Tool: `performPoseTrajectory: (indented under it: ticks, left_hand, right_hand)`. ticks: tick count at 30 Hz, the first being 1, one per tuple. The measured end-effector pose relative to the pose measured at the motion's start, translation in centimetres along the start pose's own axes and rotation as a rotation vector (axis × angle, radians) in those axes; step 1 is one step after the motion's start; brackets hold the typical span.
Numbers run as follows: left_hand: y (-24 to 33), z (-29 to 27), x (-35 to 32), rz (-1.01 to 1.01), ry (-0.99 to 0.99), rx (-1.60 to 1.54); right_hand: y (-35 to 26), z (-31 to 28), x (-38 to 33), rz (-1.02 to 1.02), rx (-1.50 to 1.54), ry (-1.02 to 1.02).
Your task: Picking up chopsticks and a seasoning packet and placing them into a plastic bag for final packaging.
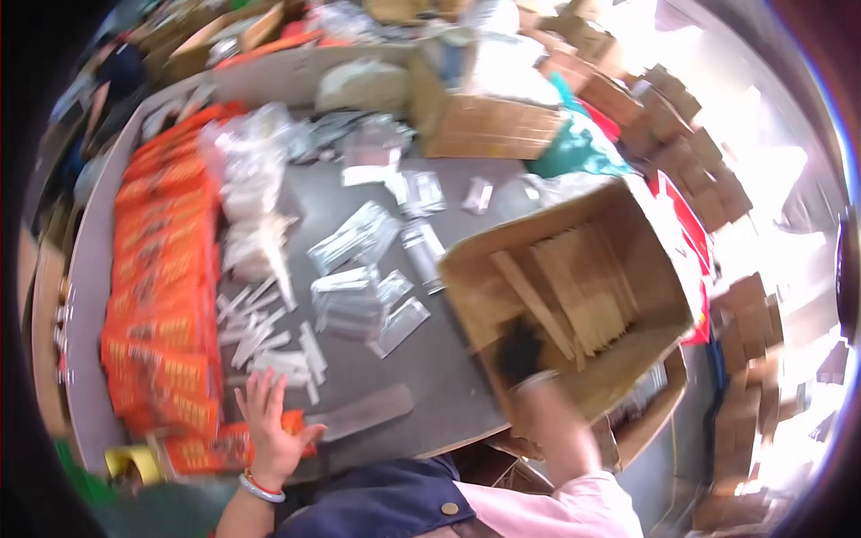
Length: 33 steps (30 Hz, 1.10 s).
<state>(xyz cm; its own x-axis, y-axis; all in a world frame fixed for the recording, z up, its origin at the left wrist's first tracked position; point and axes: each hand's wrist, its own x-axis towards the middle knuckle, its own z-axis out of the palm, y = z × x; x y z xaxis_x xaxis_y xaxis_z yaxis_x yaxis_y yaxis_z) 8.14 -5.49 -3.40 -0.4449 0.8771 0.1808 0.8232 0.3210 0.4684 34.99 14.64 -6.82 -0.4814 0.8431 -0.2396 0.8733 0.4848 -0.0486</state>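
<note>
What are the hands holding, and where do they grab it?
The left hand holds nothing; it rests open and flat on the grey table. The right hand reaches into the cardboard box; any grip there is too blurred to tell.

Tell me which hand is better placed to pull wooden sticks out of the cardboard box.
Right, probably. The right hand is already reaching into the tilted cardboard box, close to the wooden sticks. The left hand lies spread open on the grey table by the orange packets, far from the box.

A grey table (421, 359) carries orange packets (161, 269) stacked along its left edge, clear sachets (359, 260) scattered mid-surface, and an open cardboard box (574, 296) tilted over its right edge.
</note>
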Motion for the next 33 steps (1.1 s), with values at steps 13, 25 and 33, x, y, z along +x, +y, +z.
performPoseTrajectory:
  ticks: [13,25,33]
  left_hand:
    - [15.1,21.2,12.2,0.704,-0.385,-0.341]
    - [16.0,21.5,10.9,0.745,-0.428,0.032]
    - [15.8,20.3,10.8,0.673,-0.462,-0.002]
  right_hand:
    - [9.6,4.8,5.3,0.098,0.228,0.085]
    - [42.0,-1.9,17.0,0.53,-0.162,0.486]
    - [36.3,3.8,14.1,0.435,-0.073,0.571]
